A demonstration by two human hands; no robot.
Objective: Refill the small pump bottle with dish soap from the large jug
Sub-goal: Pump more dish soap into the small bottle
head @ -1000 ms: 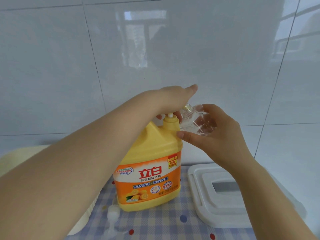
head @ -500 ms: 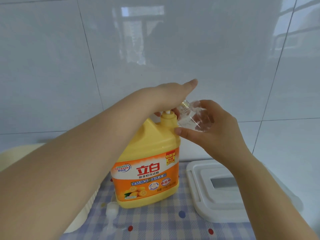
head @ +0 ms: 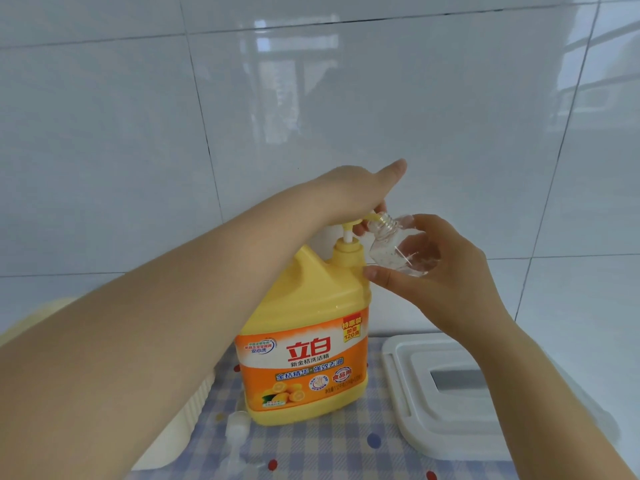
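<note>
Left hand (head: 360, 192) presses jug (head: 304, 334) pump with flat fingers; right hand (head: 440, 271) grips tilted small bottle (head: 398, 251), mouth meeting spout to catch soap

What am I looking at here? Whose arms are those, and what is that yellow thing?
There is no machine here. The arms belong to a person who wears a camera on the head, so you see what that person sees, looking down at the hands.

The yellow thing is a big jug of dish soap, standing on a checked cloth. The left hand rests on the jug's pump. The right hand holds a small clear bottle, tilted, with its open neck right at the pump's spout.

On the cloth, in front of the jug, lies a small pump top. To the right lies a white lid. At the left is a cream tub.
</note>
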